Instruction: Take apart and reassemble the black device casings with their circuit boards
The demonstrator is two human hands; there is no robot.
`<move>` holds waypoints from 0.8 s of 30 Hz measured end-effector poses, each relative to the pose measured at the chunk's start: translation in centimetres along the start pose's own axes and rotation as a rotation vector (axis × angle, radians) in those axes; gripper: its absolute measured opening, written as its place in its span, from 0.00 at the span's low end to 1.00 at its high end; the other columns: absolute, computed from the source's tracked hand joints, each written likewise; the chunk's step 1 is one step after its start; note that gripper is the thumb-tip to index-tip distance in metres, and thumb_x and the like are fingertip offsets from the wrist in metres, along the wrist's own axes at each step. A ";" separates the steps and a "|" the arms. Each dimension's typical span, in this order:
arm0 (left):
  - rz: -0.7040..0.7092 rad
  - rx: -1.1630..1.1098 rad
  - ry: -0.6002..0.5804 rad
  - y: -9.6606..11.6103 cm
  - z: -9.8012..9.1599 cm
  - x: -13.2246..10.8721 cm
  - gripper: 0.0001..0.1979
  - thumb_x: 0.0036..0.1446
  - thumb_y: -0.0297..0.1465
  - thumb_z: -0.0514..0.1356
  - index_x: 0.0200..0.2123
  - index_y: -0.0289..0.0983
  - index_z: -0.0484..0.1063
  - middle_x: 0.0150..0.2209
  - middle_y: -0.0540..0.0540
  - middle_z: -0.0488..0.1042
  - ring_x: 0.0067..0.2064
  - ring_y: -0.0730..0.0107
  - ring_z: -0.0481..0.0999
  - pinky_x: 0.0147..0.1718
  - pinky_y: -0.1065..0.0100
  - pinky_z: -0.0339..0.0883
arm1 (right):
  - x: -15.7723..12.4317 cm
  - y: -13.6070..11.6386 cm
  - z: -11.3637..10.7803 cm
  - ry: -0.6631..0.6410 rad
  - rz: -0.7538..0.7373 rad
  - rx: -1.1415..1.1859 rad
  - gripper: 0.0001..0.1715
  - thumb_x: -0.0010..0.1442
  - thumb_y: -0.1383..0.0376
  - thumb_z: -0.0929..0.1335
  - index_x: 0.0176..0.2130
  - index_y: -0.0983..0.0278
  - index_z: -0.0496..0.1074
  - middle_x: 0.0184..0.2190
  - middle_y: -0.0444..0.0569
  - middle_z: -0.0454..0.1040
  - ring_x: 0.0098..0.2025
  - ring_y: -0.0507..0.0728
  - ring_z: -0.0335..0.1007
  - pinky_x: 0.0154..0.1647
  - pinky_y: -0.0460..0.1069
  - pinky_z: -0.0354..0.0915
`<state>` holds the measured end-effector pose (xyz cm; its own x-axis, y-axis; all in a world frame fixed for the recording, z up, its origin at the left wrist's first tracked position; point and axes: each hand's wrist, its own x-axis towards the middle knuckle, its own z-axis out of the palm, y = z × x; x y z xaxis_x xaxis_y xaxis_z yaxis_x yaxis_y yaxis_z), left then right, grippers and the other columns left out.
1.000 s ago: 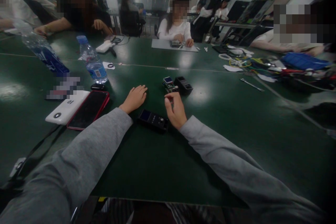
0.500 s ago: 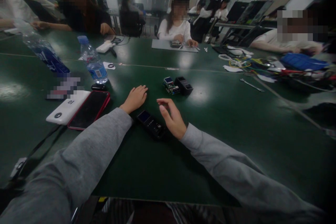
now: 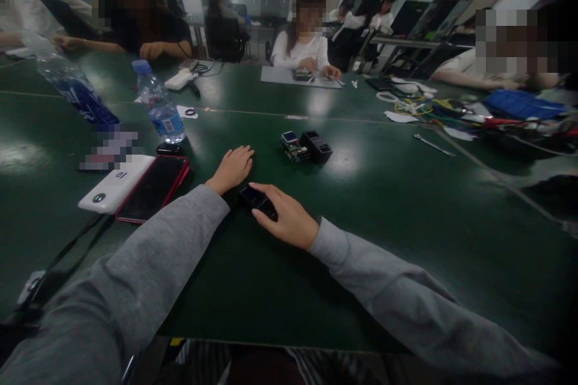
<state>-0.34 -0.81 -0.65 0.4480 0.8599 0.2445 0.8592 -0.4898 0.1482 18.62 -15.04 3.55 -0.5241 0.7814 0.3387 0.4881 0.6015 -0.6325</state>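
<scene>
R hand is over the black handheld device, which lies on the worktop in front of the person, just beside the L cuff. R grip is part-open, approx. device width: thumb along the near side, fingers over the far side & top, palm hiding the lower end; can't tell how firmly it presses, or if the device is held vs. just covered. L hand is palm-down, fingers loosely extended, holding nothing. For a good hold: thumb & fingertips on opp. edges, light even squeeze, no pressure on the dark screen or the keys. If turning it, prob. best to pivot flat, w/ L hand steadying the upper end, since one-sided contact could make it slip or spin. Keep wrist low, but mind the bare circuit board & black casing beyond, sitting side by side; a wide swing could knock them. Red-edged phone is off to the L, well clear of R hand.
</scene>
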 end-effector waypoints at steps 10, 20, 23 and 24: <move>0.005 0.013 -0.024 0.0 -0.2 0.0 0.24 0.73 0.33 0.45 0.67 0.33 0.62 0.70 0.40 0.60 0.70 0.55 0.59 0.68 0.49 0.54 | 0.9 5.2 -1.5 0.270 0.155 -0.135 0.31 0.64 0.56 0.67 0.63 0.63 0.66 0.57 0.57 0.72 0.58 0.65 0.70 0.61 0.64 0.67; 0.005 0.016 -0.009 0.2 -0.4 -0.2 0.23 0.73 0.32 0.46 0.66 0.33 0.62 0.69 0.40 0.61 0.70 0.55 0.60 0.67 0.49 0.55 | 0.7 5.5 -0.9 0.383 0.139 -0.228 0.26 0.63 0.59 0.67 0.59 0.60 0.70 0.53 0.55 0.74 0.54 0.64 0.73 0.57 0.63 0.70; 0.005 0.012 -0.006 0.1 -0.3 -0.2 0.23 0.73 0.32 0.46 0.66 0.33 0.63 0.69 0.40 0.61 0.70 0.55 0.60 0.67 0.49 0.55 | 0.7 5.9 -1.1 0.399 0.149 -0.254 0.26 0.63 0.59 0.67 0.59 0.60 0.70 0.54 0.54 0.74 0.53 0.64 0.73 0.57 0.63 0.71; 0.005 0.011 -0.006 0.1 -0.3 -0.1 0.23 0.73 0.32 0.46 0.66 0.33 0.62 0.69 0.40 0.61 0.70 0.55 0.60 0.67 0.49 0.55 | 0.7 6.0 -1.1 0.398 0.147 -0.259 0.27 0.63 0.59 0.68 0.59 0.60 0.70 0.54 0.54 0.74 0.53 0.64 0.73 0.57 0.63 0.71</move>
<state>-0.39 -1.03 -0.38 0.4542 0.8582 0.2393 0.8593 -0.4929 0.1366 22.00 -10.68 0.73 -0.1540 0.8334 0.5307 0.7204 0.4624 -0.5170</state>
